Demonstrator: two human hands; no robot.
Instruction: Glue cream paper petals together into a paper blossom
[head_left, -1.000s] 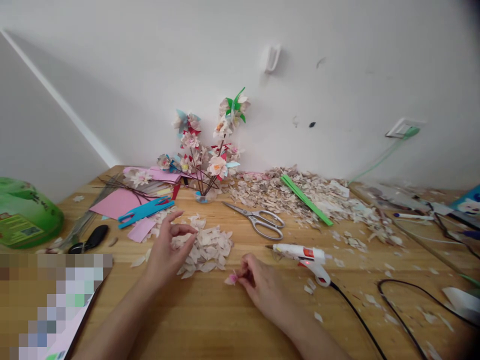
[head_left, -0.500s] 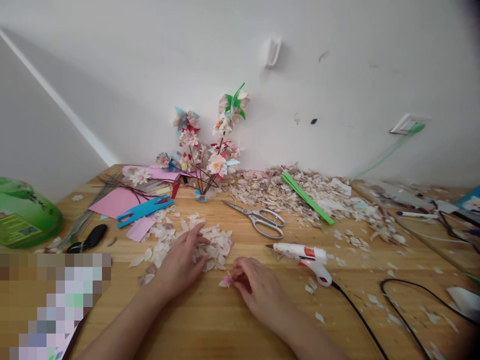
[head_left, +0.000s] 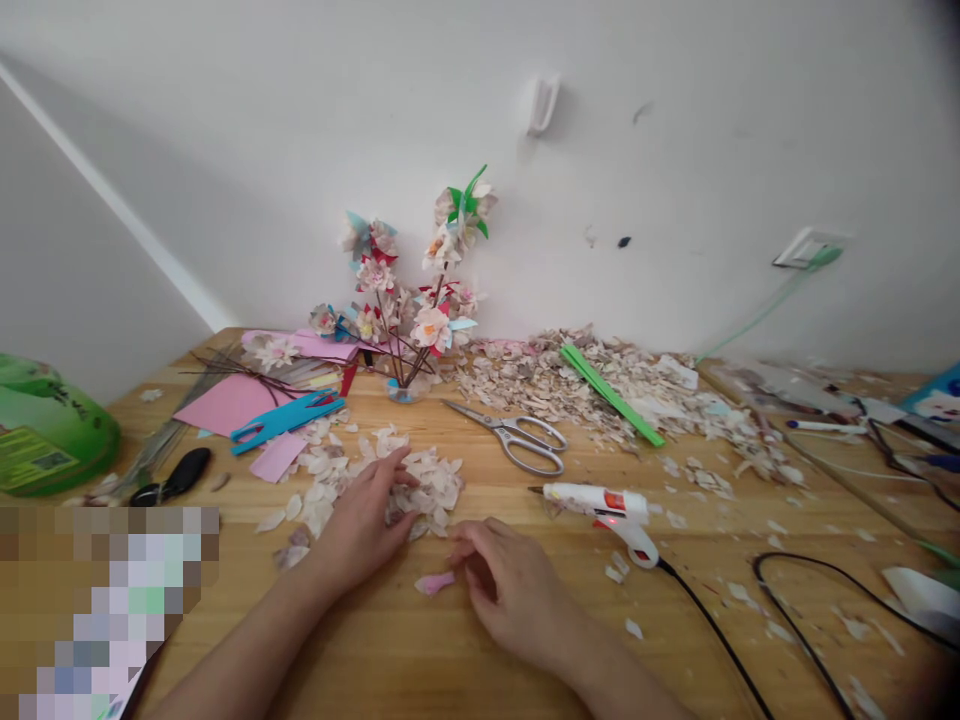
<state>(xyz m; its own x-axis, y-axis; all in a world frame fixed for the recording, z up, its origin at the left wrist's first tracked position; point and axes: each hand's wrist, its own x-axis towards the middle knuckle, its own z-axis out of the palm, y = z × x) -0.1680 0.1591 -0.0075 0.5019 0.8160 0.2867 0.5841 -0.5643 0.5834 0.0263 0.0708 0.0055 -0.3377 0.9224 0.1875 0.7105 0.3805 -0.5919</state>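
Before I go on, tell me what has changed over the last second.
The right hand has let go of the pink-and-white petal piece, which lies on the wooden table. The left hand has lowered to the petal pile. Scissors and glue gun stayed put.

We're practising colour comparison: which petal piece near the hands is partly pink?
The pink-and-white piece alone beside the right hand; the piled petals by the left hand are whitish.

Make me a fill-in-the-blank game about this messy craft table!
Of the left hand and the right hand, the one nearer the glue gun is the ____.
The glue gun's cord is coloured ____.
The long strip lying on the scrap heap is coloured ____.

Missing words: right; black; green
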